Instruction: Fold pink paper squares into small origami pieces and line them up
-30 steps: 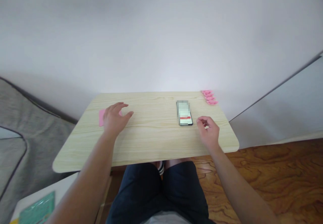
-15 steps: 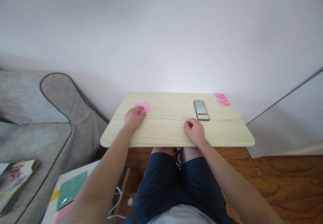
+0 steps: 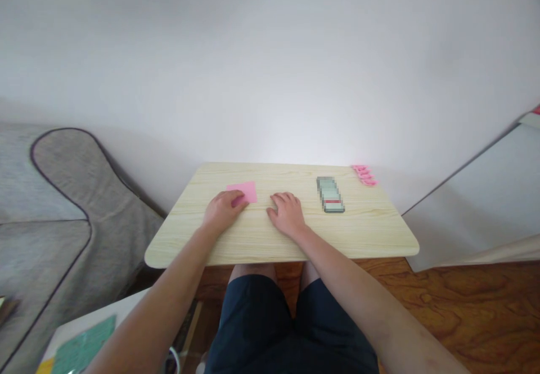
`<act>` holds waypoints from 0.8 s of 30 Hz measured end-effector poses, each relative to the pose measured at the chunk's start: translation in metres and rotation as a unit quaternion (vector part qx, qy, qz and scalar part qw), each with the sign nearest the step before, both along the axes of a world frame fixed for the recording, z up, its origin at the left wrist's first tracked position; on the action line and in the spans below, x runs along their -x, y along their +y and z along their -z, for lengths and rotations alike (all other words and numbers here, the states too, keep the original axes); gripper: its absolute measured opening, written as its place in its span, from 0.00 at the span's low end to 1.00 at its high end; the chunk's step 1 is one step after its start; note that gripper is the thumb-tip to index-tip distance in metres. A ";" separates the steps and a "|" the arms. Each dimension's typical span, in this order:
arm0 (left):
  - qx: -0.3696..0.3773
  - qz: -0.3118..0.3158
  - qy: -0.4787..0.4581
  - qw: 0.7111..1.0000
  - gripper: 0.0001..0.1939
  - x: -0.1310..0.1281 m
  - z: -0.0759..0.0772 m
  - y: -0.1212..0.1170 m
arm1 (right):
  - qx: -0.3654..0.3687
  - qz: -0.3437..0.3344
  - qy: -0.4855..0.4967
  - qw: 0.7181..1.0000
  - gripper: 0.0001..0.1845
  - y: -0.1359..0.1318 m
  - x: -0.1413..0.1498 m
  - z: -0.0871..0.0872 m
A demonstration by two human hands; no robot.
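Note:
A square of pink paper (image 3: 250, 189) lies toward the left of the pale wooden table (image 3: 257, 247). My left hand (image 3: 222, 212) grips its near edge, with thumb and index finger brought together there. The other fingers are mostly hidden. To the right of the paper, my right hand (image 3: 288, 215) is low over the tabletop, palm down, with thumb and fingers apart and nothing in them. A phone (image 3: 333, 206) with a blurred screen lies further right. Several small pink pieces (image 3: 364, 175), too small to name, lie in a row at the back right corner.
A white wall (image 3: 270, 70) rises behind the table. On the left is a grey sofa (image 3: 59, 177). At lower left, a white surface (image 3: 126, 303) holds a green item (image 3: 86, 343). A pale panel (image 3: 476, 205) stands on the right.
My right hand has moved left, from near the phone toward the pink paper, and its fingers have opened. My left hand stays at the paper. The view has shifted slightly.

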State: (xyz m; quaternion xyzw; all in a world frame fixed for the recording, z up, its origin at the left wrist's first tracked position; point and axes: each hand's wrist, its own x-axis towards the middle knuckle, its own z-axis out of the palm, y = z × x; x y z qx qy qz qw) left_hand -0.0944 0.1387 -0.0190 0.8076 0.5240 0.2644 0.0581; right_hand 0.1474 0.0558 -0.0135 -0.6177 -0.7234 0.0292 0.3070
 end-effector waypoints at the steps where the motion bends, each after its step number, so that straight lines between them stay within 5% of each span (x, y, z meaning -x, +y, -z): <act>1: -0.006 0.004 0.000 1.000 0.21 0.000 0.001 0.000 | 0.003 -0.009 -0.005 1.000 0.21 0.007 0.007 0.000; 11: 0.002 0.008 0.009 1.000 0.20 -0.005 0.000 0.006 | 0.019 -0.075 -0.020 0.997 0.19 0.048 0.041 -0.002; 24: -0.030 0.030 0.046 0.998 0.21 -0.008 0.000 0.009 | 0.013 -0.132 0.004 0.991 0.17 0.064 0.029 0.005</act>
